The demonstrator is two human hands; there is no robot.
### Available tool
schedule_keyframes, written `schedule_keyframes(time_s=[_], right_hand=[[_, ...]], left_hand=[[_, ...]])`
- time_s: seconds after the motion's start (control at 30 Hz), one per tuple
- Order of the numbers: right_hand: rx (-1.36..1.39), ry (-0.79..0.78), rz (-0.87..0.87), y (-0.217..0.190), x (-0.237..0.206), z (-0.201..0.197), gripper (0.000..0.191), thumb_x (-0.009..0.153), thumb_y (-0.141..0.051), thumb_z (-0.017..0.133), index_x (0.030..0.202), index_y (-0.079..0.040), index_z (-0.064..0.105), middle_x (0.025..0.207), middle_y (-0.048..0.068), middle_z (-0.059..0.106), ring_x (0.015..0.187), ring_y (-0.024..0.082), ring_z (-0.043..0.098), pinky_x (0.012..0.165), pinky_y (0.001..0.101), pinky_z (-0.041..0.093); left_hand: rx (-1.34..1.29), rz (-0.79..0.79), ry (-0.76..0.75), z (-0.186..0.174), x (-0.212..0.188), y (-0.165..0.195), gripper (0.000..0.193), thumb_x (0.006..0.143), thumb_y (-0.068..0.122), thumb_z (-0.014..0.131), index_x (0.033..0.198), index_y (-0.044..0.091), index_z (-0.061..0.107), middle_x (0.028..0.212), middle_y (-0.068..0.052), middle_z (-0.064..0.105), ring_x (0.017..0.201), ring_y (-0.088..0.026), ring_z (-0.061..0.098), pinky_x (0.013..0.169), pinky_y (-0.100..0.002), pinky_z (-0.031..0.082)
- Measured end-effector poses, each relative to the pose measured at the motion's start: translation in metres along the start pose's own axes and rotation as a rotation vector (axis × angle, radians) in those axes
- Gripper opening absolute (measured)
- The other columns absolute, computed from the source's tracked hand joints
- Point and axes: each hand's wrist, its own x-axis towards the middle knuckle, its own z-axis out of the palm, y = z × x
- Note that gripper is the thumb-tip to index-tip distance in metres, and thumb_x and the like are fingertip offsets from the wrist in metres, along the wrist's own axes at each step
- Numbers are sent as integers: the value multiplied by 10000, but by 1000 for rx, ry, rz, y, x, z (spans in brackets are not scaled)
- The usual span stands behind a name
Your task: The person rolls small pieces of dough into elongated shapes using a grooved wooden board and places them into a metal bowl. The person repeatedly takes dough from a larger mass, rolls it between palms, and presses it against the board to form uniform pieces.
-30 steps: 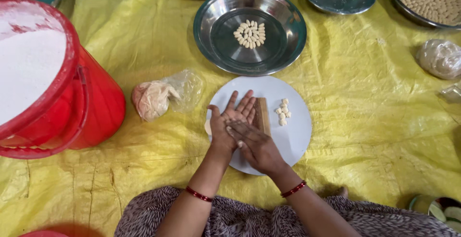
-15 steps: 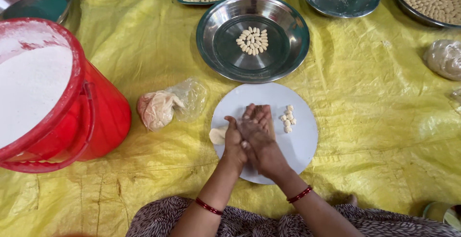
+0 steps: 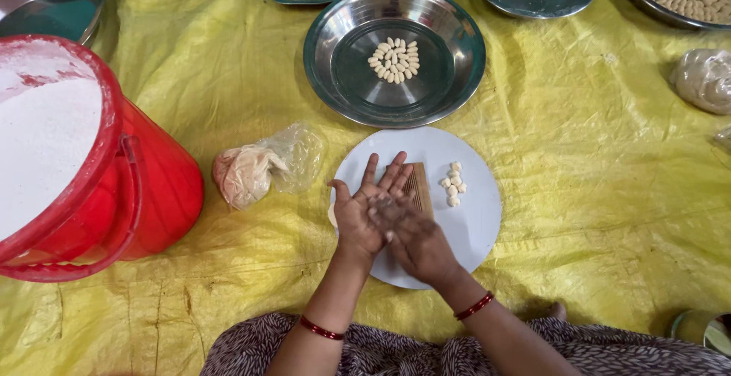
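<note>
Hands (image 3: pixel 388 220) pressed together over white plate (image 3: pixel 480 224); red bucket (image 3: pixel 152 193) left.

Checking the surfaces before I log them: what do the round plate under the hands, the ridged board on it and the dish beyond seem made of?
Round plate: looks like white plastic, matte and uniform, though coated metal is possible. Ridged board: probably wood, tan with fine parallel grooves. Dish: steel by its look, with a bright mirror-like rim and grey sheen. The left hand and right hand are pressed together above the plate.
</note>
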Motion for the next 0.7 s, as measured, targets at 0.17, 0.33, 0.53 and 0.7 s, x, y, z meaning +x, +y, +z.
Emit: schedule_keyframes(time_s=[0.17,0.33,0.53,0.7], right_hand=[[-49,50,15,2,-3,2,438,997,-105,497,1398,42,594,1467,214,589,1430,383,504,1237,496,334],[-47,31,15,7,-3,4,416,1000,-85,504,1386,-2,633,1456,184,609,1424,387,506,1220,472,377],[-25,25,-37,7,-4,7,431,1007,-89,496,1398,66,589,1480,237,572,1423,399,509,1211,505,367],[-124,71,1,9,-3,0,401,999,-106,524,1370,16,614,1456,203,607,1439,414,497,1227,468,379]], left_hand=[[-35,-131,31,-8,6,-7,1021,893,794,-34,1580,143,348,1540,-234,483,1427,-352,468,1203,-475,348],[-105,61,40,-25,15,-5,994,896,816,-27,1576,171,304,1477,-218,528,1336,-336,540,1185,-499,348],[-29,-93,-104,-24,15,-7,1032,842,826,-22,1609,198,263,1494,-230,506,1364,-362,506,1150,-504,373],[-19,52,-14,-14,14,-3,1021,859,828,64,1621,177,257,1506,-259,507,1410,-371,487,1174,-480,381]])
